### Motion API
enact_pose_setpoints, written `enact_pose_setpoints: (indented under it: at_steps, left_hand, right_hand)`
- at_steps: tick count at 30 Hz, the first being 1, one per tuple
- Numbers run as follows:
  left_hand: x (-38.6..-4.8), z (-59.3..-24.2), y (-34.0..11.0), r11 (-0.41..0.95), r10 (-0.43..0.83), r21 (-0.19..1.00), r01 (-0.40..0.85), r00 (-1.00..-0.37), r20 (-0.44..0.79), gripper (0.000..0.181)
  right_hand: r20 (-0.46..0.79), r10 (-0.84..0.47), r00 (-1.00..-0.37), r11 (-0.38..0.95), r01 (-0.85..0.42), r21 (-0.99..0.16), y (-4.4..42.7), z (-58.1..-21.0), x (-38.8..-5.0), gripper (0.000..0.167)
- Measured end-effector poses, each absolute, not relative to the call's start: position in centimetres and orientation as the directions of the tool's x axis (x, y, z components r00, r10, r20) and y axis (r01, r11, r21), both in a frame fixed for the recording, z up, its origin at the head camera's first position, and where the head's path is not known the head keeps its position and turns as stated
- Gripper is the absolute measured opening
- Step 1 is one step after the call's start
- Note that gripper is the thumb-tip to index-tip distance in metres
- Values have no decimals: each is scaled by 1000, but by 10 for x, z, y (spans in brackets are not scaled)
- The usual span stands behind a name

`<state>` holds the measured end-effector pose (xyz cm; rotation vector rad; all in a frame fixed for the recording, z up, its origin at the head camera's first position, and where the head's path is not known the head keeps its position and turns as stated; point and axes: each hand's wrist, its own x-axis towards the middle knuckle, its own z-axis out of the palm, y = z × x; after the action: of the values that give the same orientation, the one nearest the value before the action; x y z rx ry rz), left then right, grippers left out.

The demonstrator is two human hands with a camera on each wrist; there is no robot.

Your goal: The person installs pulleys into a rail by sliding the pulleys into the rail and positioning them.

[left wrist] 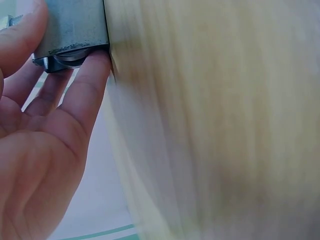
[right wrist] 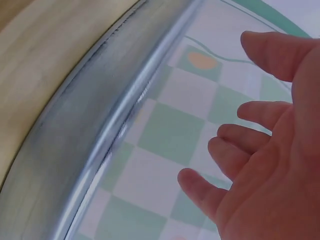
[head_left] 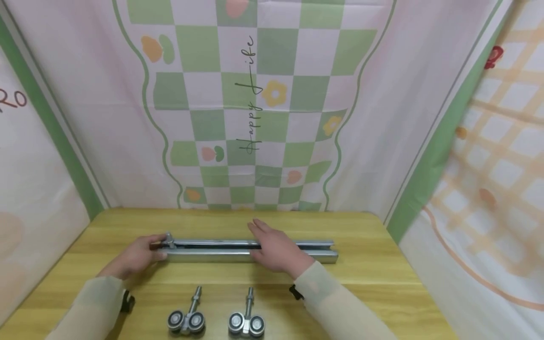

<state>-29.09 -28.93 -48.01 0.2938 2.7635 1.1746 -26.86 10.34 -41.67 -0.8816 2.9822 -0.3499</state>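
A silver metal channel rail (head_left: 208,256) lies crosswise on the table, with a slot along its top. At its left end a roller trolley (head_left: 170,240) sits in the channel, its bolt standing up. My left hand (head_left: 140,255) holds this trolley at the rail's end. In the left wrist view, the thumb lies by the rail's upper edge and the fingers reach the wheel (left wrist: 72,57) at the open end. Over the rail's middle is my right hand (head_left: 278,249), fingers spread; in the right wrist view they look apart from the metal. Part of the rail is hidden beneath it.
Two more roller trolleys, one on the left (head_left: 186,321) and one on the right (head_left: 246,323), lie at the front of the wooden table (head_left: 357,293), bolts pointing away. A checkered cloth (head_left: 263,118) hangs behind the table, with more cloth on both sides.
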Motion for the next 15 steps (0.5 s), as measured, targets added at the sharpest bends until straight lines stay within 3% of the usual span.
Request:
enact_pose_setpoints:
  at_steps: [6, 15]
  left_hand:
    - [-291, -481, -290, 668, 239, 729, 147, -971, -23, 69]
    - [-292, -482, -290, 685, 230, 717, 130, -972, -44, 71]
  right_hand:
    - [102, -540, -835, 805, -548, -225, 131, -416, -249, 74]
    - [197, -471, -860, 795, -511, -328, 148, -423, -216, 69]
